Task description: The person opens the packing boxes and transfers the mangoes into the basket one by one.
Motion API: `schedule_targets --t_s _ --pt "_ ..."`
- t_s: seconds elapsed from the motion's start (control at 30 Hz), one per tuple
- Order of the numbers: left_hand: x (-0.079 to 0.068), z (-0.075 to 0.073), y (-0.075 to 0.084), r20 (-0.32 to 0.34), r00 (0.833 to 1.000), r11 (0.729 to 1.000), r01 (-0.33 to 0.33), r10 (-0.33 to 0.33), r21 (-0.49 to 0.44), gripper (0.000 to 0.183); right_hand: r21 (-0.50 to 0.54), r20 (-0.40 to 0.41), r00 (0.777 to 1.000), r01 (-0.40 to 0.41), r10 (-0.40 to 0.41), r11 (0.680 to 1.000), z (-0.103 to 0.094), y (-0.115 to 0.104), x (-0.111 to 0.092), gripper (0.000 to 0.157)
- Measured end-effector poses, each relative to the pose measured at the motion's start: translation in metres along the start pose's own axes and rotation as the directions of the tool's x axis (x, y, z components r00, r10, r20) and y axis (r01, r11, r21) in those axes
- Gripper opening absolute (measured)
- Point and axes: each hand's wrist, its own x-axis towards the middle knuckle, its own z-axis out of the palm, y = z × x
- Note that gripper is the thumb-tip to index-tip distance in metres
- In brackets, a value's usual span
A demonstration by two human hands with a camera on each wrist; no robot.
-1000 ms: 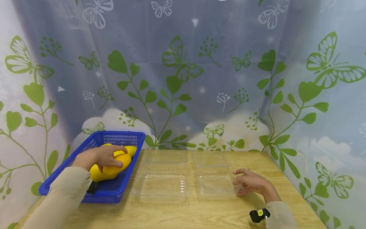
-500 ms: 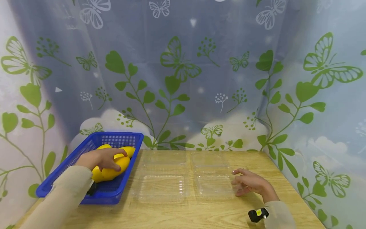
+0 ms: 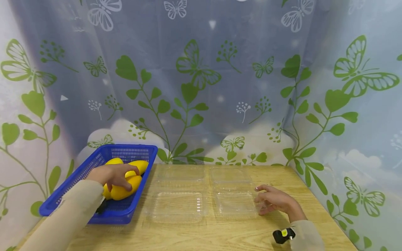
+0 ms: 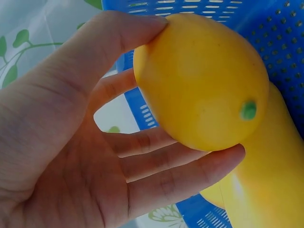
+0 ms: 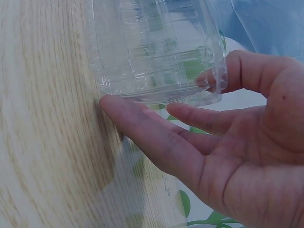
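My left hand (image 3: 114, 175) is inside the blue basket, gripping a yellow mango (image 4: 204, 80) with a green stem nub; the thumb lies on one side and the fingers on the other. More yellow mangoes (image 3: 141, 165) lie beside and behind it, partly hidden by the hand. At the right, my right hand (image 3: 276, 200) touches the edge of a clear plastic container (image 3: 237, 204). In the right wrist view, thumb and forefinger meet that container's (image 5: 147, 61) end, with the other fingers loosely bent below.
The blue plastic basket (image 3: 150, 174) stands on the left of the wooden table (image 3: 204, 237). Several clear containers stand in two rows, including a front-left one (image 3: 179, 205) and back ones (image 3: 182, 173) (image 3: 230, 174). A patterned curtain (image 3: 201, 115) hangs behind and at the sides.
The mango in my left hand has sunk slightly lower in the basket and turned a little, showing more of those behind. My right hand has stayed at the container. The head view has shifted slightly.
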Motion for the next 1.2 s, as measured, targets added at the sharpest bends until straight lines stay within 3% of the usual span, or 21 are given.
schedule_targets --t_s 0.37,0.83,1.2 --pt "0.006 0.003 0.001 0.034 0.998 0.997 0.054 -0.052 -0.063 0.061 0.000 0.006 1.000 0.006 -0.006 1.000 -0.001 0.001 0.000 0.069" --pt "0.009 0.001 0.005 0.039 0.985 0.986 0.166 -0.166 -0.009 0.062 0.001 0.016 1.000 0.000 0.000 1.000 -0.002 0.001 0.002 0.070" --pt "0.013 -0.002 0.008 0.062 0.989 0.988 0.128 -0.134 0.091 0.053 -0.003 0.018 1.000 0.009 -0.009 1.000 -0.002 0.000 0.001 0.070"
